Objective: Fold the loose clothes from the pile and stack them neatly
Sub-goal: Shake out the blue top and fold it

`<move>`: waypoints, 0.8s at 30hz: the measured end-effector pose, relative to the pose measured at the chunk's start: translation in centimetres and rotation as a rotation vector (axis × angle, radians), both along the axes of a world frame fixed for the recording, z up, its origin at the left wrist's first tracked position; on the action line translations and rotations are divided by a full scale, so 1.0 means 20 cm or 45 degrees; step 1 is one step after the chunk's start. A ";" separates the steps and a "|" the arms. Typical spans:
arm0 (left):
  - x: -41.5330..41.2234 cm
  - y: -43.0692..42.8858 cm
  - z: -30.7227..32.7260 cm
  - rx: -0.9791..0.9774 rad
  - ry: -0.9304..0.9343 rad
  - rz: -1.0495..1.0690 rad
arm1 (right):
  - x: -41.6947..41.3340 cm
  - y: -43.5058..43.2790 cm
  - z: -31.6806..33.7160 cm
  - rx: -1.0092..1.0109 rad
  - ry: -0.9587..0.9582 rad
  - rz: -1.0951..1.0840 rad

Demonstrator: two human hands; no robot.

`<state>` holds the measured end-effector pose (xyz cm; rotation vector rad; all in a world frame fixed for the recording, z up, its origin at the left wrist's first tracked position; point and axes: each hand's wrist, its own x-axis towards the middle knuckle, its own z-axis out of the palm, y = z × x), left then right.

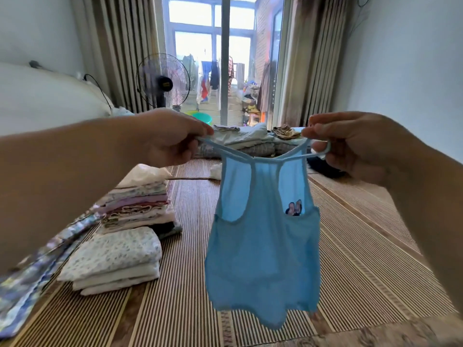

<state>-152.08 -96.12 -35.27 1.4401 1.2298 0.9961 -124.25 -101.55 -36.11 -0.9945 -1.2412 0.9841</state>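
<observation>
Over a striped woven bamboo mat (350,246) hangs a sheer light-blue thin-strapped camisole top (263,246), left hand (170,139) and right hand (350,144) set apart, each pinching one shoulder strap. Left of the top stand stacks of folded floral clothes (135,209); beyond it lie the loose clothes pile (250,141) and a green plastic basin (203,118), contents hidden.

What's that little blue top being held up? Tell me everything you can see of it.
A small light-blue camisole top of thin, slightly sheer fabric, with narrow straps and a small dark motif near its upper edge. It hangs unfolded in the air above the striped woven mat. The left hand pinches one strap, the right hand the other.
</observation>
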 end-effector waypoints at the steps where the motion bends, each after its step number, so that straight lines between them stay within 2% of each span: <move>1: 0.01 0.03 0.00 -0.003 -0.031 -0.002 | 0.01 0.03 0.00 -0.028 -0.019 0.001; 8: 0.14 0.37 -0.21 -0.158 -0.049 -0.003 | 0.00 0.46 -0.20 -0.342 -0.087 -0.053; 16: 0.30 0.87 -0.86 -0.314 -0.067 0.159 | 0.01 1.07 -0.81 -0.593 -0.079 -0.113; 20: 0.32 1.03 -1.11 -0.278 -0.089 0.334 | 0.04 1.20 -1.08 -0.674 -0.173 0.046; 22: 0.32 1.04 -1.20 -0.289 -0.018 0.292 | 0.06 1.21 -1.18 -0.744 -0.303 0.054; 24: 0.31 1.00 -1.27 -0.339 0.175 0.113 | 0.08 1.18 -1.25 -0.795 -0.429 -0.014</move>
